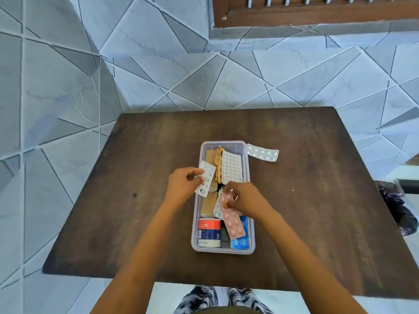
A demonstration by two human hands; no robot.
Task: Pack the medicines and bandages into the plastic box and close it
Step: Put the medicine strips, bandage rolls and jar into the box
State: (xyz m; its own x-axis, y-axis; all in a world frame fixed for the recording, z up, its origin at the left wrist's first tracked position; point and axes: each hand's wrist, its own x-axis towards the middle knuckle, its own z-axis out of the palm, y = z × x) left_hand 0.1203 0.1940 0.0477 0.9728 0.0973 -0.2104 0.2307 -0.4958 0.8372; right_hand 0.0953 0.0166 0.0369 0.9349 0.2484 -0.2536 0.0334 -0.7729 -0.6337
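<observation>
An open clear plastic box [196, 243] stands mid-table. Inside lie tan bandage rolls [208, 207], a white pill strip [231, 167], a blue blister strip [242, 242] and a red, white and blue tape roll [209, 232]. My left hand [181, 185] pinches a silver blister strip [205, 179] over the box's left side. My right hand [246, 197] grips the top of a pink blister strip [231, 219] that slants down into the box. Another silver blister strip [262, 152] lies on the table by the box's far right corner. No lid is visible.
The dark wooden table [317, 200] sits against a tiled wall corner. A dark plastic bag [395, 209] lies on the floor at the right. My patterned trousers [223, 300] show below the table's near edge.
</observation>
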